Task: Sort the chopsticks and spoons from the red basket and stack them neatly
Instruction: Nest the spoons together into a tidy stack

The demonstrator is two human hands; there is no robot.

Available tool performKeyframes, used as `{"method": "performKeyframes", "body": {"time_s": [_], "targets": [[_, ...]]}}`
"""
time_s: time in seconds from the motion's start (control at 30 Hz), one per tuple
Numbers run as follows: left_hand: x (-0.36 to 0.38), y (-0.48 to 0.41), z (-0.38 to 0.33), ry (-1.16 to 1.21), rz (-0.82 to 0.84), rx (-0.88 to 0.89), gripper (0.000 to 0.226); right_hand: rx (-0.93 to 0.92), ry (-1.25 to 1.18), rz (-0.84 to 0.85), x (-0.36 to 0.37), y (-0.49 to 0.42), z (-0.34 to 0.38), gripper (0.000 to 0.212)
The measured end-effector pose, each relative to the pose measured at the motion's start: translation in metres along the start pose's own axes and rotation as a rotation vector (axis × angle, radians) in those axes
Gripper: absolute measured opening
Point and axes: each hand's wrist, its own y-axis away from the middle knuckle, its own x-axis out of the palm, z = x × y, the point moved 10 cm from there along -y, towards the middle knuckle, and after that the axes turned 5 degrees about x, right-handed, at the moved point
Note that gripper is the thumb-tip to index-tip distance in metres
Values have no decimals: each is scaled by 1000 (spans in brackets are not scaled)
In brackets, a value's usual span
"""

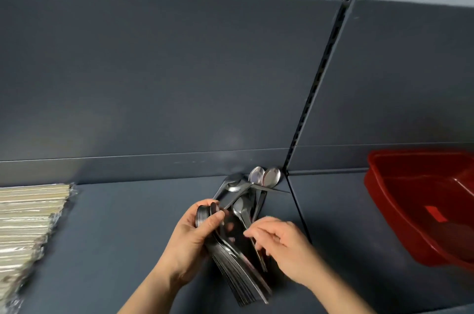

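Note:
My left hand (193,239) grips a thick stack of metal spoons (241,272), bowls up by my thumb and handles fanning down toward me. My right hand (279,242) pinches the handle of a single spoon (243,213) beside that stack. Several loose spoons (259,177) lie on the dark grey shelf (115,236) just beyond my hands, against the back panel. Wrapped chopsticks (28,221) are piled in a neat pale stack at the left edge. The red basket (420,200) stands on the right; the part of its inside that I see holds nothing.
A dark grey back panel (179,77) rises behind the shelf, with a slotted upright post (320,77) dividing it. A seam in the shelf runs down from the post between my hands and the basket.

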Motion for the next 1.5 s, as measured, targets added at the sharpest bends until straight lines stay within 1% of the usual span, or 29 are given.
{"method": "performKeyframes", "body": {"time_s": [0.07, 0.1, 0.13, 0.17, 0.23, 0.3, 0.4, 0.53, 0.6, 0.73, 0.83, 0.93, 1.03, 1.13, 1.17, 1.2, 1.27, 1.3, 1.33, 1.37, 1.43, 1.5], "targets": [[-7, 0, -10, -63, -42, 52, 33, -49, 132, -133, -24, -21, 2, 18], [-12, 0, -15, -78, -71, 77, 25, -77, 229, -180, -32, -33, 6, 20], [-18, 0, -19, -89, -105, 96, 18, -99, 344, -191, -35, -46, 9, 23], [-25, 1, -23, -100, -142, 108, 15, -121, 464, -176, -33, -60, 11, 28], [-38, 3, -27, -119, -213, 123, 12, -176, 676, -88, -19, -84, 10, 36], [-49, 7, -28, -119, -272, 128, 11, -226, 814, -9, -6, -100, 7, 34], [-61, 11, -25, -75, -334, 126, 19, -298, 954, 4, 1, -111, 8, 25], [-65, 15, -20, -36, -380, 123, 28, -331, 1047, 45, 6, -115, 6, 17], [-67, 16, -19, -19, -403, 128, 31, -332, 994, 43, 1, -113, 10, 18], [-64, 12, -17, -25, -415, 106, 41, -214, 630, -14, -23, -91, 17, 18], [-50, 2, -17, -39, -368, 75, 47, -242, 503, 33, -10, -62, 22, 14], [-34, -10, -18, -44, -327, 62, 54, -224, 326, 105, 3, -43, 16, 14], [-25, -23, -20, -47, -297, 58, 50, -185, 238, 149, 2, -37, 2, 16], [-19, -35, -20, -97, -241, 53, 41, -131, 245, 195, -4, -40, -12, 22], [-15, -40, -21, -114, -214, 49, 40, -115, 239, 156, -13, -45, -15, 24], [-12, -44, -21, -126, -188, 39, 39, -105, 264, 75, -26, -51, -18, 27], [-6, -49, -19, -141, -155, 5, 35, -80, 451, -120, -51, -66, -25, 37], [-4, -51, -17, -148, -150, -14, 32, -43, 569, -179, -59, -73, -29, 41], [-4, -53, -15, -151, -156, -31, 29, 6, 673, -201, -62, -79, -34, 44], [-5, -53, -13, -150, -172, -44, 26, 39, 742, -197, -60, -84, -39, 42], [-8, -55, -10, -125, -209, -50, 18, 35, 787, -167, -52, -90, -41, 31], [-14, -54, -8, -92, -250, -45, 6, 18, 719, -140, -48, -91, -39, 17]]}}
